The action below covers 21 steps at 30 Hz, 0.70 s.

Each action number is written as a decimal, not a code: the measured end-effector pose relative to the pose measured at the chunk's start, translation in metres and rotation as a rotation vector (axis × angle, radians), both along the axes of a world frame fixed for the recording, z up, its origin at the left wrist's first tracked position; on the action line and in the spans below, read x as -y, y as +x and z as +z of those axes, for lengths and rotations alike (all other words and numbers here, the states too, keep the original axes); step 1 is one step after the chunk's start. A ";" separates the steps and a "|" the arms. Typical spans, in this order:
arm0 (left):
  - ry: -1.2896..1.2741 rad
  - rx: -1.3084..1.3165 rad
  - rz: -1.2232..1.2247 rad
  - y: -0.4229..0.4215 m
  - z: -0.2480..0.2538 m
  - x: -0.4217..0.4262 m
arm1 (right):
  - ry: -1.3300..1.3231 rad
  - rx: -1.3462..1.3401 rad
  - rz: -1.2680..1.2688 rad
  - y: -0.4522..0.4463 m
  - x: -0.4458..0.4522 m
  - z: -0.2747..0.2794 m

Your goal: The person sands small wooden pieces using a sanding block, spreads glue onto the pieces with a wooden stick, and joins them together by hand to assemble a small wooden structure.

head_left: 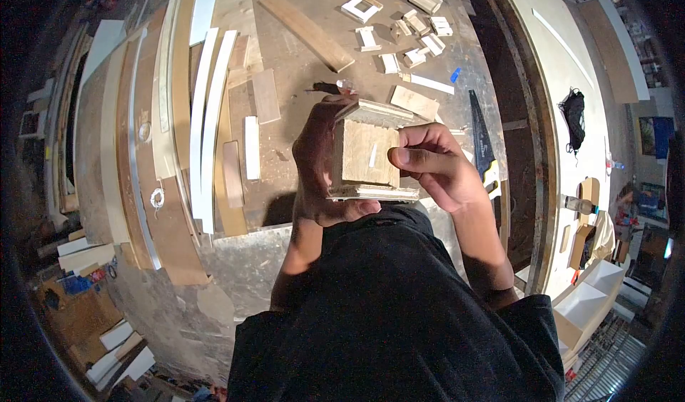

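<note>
A small wooden block assembly (pixel 357 156), with thin boards along its upper and lower edges, is held up in front of my chest. My left hand (pixel 315 163) wraps round its left side, thumb along the bottom edge. On the right, my right hand (pixel 439 161) pinches the block's right edge between thumb and bent fingers. A narrow white sliver (pixel 373 155) shows on the block's face. Beyond the hands, several small wooden pieces, among them a square frame (pixel 362 7), lie on the worktable (pixel 285 59).
Long wooden and white strips (pixel 217 116) cover the table's left part. At the right are a handsaw (pixel 481 134), a blue object (pixel 454 75) and a flat wood piece (pixel 415 102). A second pale table (pixel 549 59) with black netting (pixel 573 120) stands farther right.
</note>
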<state>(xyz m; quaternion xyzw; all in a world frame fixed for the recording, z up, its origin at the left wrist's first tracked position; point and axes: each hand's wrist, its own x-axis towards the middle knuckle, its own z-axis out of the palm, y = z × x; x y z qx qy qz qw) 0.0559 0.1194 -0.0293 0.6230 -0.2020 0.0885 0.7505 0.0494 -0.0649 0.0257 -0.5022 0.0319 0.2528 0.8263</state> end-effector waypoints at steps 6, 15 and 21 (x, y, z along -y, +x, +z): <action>0.019 0.024 0.013 -0.001 0.003 0.001 | 0.003 0.004 -0.016 -0.003 -0.002 0.002; 0.043 0.063 0.032 0.001 0.006 0.005 | 0.034 -0.028 -0.024 -0.004 0.003 -0.005; 0.069 0.127 0.041 0.005 0.008 0.008 | 0.104 -0.105 -0.142 -0.012 0.015 -0.013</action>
